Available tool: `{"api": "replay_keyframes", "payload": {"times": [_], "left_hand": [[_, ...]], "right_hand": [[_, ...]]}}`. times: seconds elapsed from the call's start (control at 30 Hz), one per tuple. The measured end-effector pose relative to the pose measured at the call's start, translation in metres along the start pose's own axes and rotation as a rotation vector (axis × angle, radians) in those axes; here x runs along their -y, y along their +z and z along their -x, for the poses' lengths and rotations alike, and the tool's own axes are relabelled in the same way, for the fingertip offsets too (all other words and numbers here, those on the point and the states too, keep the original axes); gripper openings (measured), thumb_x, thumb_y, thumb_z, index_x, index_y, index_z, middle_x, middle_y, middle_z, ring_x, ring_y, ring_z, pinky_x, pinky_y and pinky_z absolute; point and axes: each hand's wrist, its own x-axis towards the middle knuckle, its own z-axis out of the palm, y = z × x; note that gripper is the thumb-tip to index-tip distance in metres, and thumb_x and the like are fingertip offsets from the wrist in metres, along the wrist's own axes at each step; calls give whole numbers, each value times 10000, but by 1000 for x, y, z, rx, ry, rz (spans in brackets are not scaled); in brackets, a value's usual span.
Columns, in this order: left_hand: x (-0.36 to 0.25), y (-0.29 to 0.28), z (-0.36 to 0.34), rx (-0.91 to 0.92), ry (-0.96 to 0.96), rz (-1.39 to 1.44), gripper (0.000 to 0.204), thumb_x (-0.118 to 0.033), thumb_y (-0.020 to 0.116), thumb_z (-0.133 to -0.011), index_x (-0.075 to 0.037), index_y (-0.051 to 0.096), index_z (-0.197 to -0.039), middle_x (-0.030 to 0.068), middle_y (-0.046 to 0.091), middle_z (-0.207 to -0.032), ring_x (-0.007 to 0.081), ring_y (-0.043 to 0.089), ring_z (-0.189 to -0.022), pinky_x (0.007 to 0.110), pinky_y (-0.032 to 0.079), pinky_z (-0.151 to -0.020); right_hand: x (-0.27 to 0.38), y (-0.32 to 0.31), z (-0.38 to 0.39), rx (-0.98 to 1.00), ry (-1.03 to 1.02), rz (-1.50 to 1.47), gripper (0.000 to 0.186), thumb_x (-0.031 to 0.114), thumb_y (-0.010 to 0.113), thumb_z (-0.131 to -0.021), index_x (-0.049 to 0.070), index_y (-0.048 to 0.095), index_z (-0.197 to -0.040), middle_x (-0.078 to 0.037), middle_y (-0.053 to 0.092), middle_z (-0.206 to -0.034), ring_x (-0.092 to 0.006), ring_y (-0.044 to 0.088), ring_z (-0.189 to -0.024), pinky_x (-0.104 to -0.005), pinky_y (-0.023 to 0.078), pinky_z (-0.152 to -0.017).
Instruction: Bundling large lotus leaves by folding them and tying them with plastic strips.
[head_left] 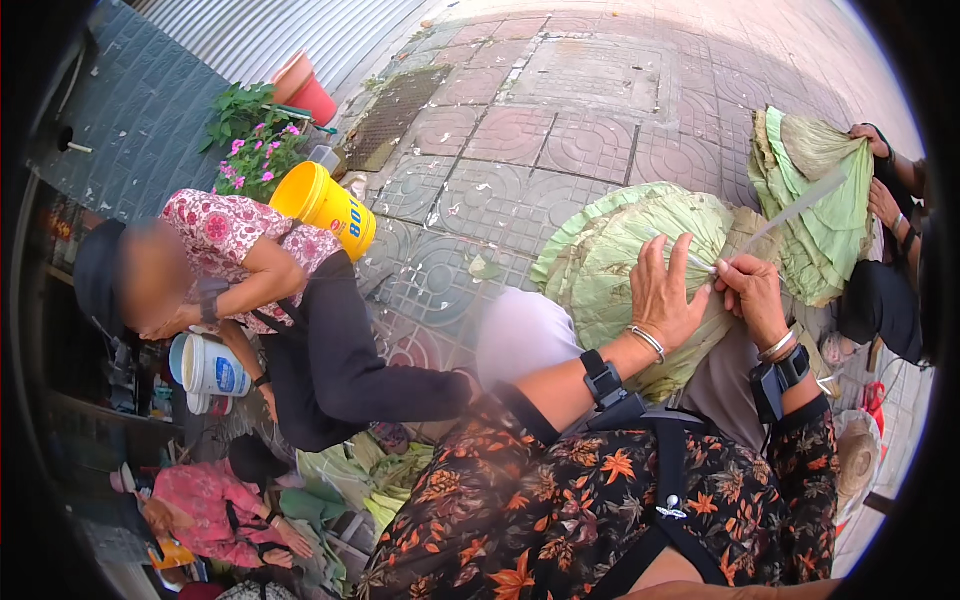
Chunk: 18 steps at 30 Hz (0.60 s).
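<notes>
The right hand (pixel 755 295) had its fingers pinched on the strip (pixel 795 210), over the leaves (pixel 595 250) on the lap (pixel 725 390), while the left hand (pixel 662 300) had fingers apart, so it seemed wise to pull the strip gently and not tear the leaves

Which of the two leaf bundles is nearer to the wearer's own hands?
The bundle on the wearer's knees: the left hand is over it, the right hand pinches a pale strip. The other bundle, farther right, is in a co-worker's hands.
</notes>
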Motion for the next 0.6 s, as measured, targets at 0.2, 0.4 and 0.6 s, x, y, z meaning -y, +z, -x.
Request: {"api": "replay_keyframes", "payload": {"times": [0.2,0.4,0.6], "left_hand": [[5,-8,-3,703,-418,472,788,-308,655,-825,-149,212,-1458,202,615,-929,343,616,-886,399,484,-796],[14,32,13,314,-393,708,312,-251,546,-924,-60,502,-1167,155,633,-812,271,632,-800,370,493,-746],[15,24,7,455,-545,1119,149,-195,551,-921,-48,562,-899,-10,570,-792,78,489,-691,254,412,-625]], "right_hand": [[-3,-2,-4,-18,7,-37,265,191,610,-897,29,610,-687,9,526,-523,-45,439,-399,-190,310,-368],[4,3,-3,41,7,2,257,178,606,-897,22,614,-693,1,549,-550,-51,456,-404,-189,319,-368],[20,3,-5,56,46,-59,201,154,615,-886,18,630,-738,-22,607,-617,-67,502,-438,-199,345,-385]]}}
